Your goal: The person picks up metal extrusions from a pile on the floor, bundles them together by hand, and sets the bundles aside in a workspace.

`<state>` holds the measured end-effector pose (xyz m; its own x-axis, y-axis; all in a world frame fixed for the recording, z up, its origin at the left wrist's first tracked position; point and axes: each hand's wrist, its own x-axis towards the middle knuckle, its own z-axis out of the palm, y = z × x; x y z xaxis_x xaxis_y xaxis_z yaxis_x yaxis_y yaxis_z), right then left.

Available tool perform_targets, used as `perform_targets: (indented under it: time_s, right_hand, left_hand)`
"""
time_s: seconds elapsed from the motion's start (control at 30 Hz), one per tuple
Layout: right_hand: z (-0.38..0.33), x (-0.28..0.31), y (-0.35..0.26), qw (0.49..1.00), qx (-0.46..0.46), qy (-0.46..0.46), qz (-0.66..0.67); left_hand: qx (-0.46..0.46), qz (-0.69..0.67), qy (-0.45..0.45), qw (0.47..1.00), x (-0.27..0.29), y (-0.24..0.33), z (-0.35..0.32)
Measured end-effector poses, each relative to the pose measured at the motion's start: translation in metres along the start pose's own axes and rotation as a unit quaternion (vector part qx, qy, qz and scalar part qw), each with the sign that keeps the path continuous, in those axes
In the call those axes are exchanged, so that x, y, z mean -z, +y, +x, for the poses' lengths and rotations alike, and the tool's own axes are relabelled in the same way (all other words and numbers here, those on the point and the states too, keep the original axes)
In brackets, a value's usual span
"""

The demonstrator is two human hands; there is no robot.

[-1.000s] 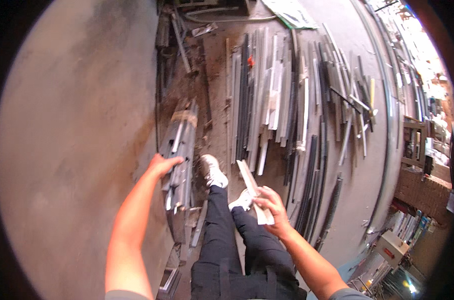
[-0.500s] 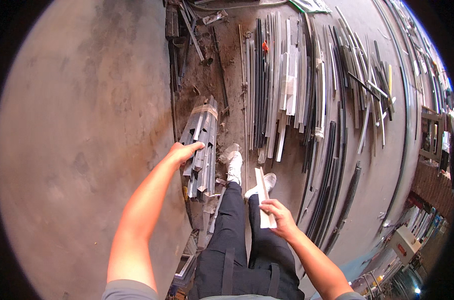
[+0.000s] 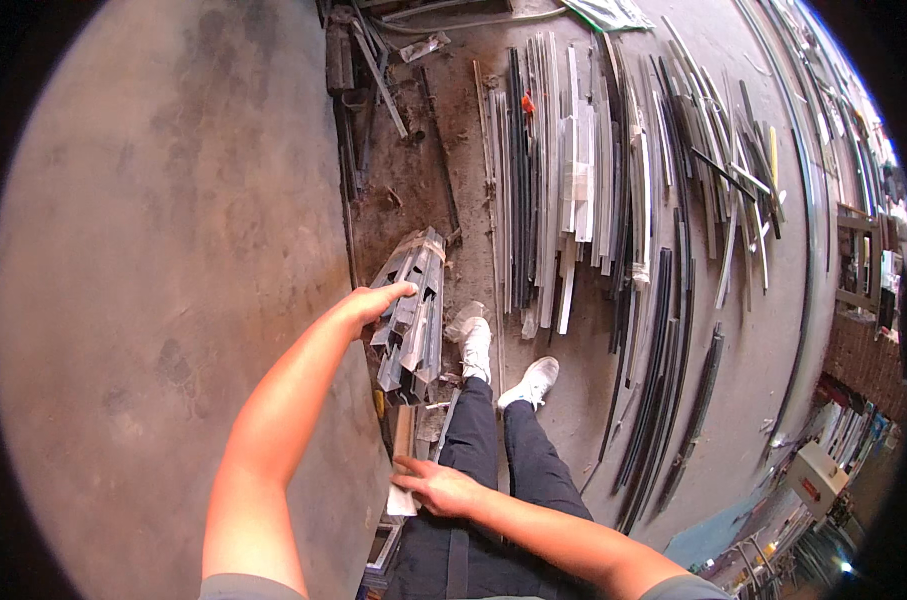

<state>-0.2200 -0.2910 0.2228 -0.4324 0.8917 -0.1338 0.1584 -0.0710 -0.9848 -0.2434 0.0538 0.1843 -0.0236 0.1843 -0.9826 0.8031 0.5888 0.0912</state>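
Observation:
My left hand (image 3: 381,302) is closed around the left side of a bundle of short grey metal profiles (image 3: 419,325), thumb on top. Clear tape wraps the bundle's far end, and its near ends are uneven. A short, pale channel-shaped profile (image 3: 404,438) is in my right hand (image 3: 441,488), its fingers closed on the near part. That piece lies just below the bundle's near end, over my left thigh's outer side. I cannot tell whether it touches the bundle.
A large smooth grey surface (image 3: 173,300) fills the left. Long profiles (image 3: 548,190) lie in rows ahead to the right, with dark ones (image 3: 658,390) closer. Beyond is a crisscrossed heap (image 3: 728,165). A pale box (image 3: 816,474) stands at lower right. My white shoes (image 3: 531,382) are near the rows.
My right hand has moved left with the short profile, from over my right leg to below the bundle. The bundle's far end has swung slightly right and nearer, still in my left hand.

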Motion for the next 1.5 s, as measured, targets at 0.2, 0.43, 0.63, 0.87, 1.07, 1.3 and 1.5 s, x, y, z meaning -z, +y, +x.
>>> perform_targets:
  time_s: [0.2,0.43,0.63,0.87,1.07,1.3,1.5]
  right_hand:
    - [0.010,0.031,0.017,0.982,-0.114,0.140,-0.064]
    - [0.052,0.120,0.007,0.940,-0.148,0.300,-0.069]
    - [0.072,0.104,-0.002,0.921,-0.104,0.371,-0.047]
    - [0.052,0.125,-0.005,0.932,-0.071,0.353,-0.054]
    - [0.018,0.143,-0.021,0.942,-0.030,0.333,-0.032]
    - [-0.016,0.142,-0.018,0.937,-0.032,0.347,-0.011]
    - [-0.024,0.138,0.000,0.936,-0.086,0.342,0.008]
  left_hand:
    - [-0.007,-0.011,-0.006,1.000,0.010,-0.007,0.006]
    - [0.002,-0.033,-0.001,0.999,-0.003,-0.010,-0.026]
    - [-0.001,-0.047,0.013,0.999,-0.013,-0.034,-0.008]
    - [-0.005,-0.087,-0.001,0.996,-0.032,-0.025,-0.041]
    - [0.000,-0.181,-0.092,0.979,-0.052,-0.039,-0.057]
    - [0.010,-0.165,-0.095,0.982,-0.084,-0.054,-0.050]
    - [-0.010,-0.171,-0.080,0.982,-0.101,-0.042,-0.030]
